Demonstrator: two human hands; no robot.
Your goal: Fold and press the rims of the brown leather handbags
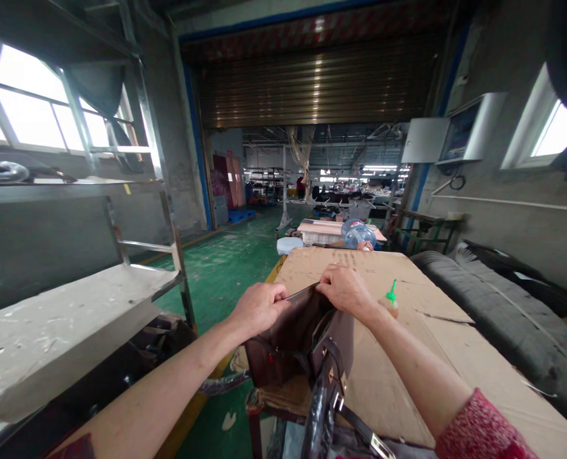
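Observation:
A dark brown leather handbag [293,338] lies at the near left edge of a table covered with cardboard [408,331]. My left hand [259,307] is closed on the bag's upper rim at its left end. My right hand [344,288] is closed on the same rim at its right end, fingers curled over the edge. A black strap with metal buckles [329,398] hangs from the bag toward me. A small bottle with a green nozzle [391,301] stands on the cardboard just right of my right wrist.
A metal shelf rack [73,306] stands at the left. Grey padded material [494,299] lies along the table's right side. A large water jug [358,234] and boxes sit beyond the table's far end. The green floor leads through a raised roller door [316,83].

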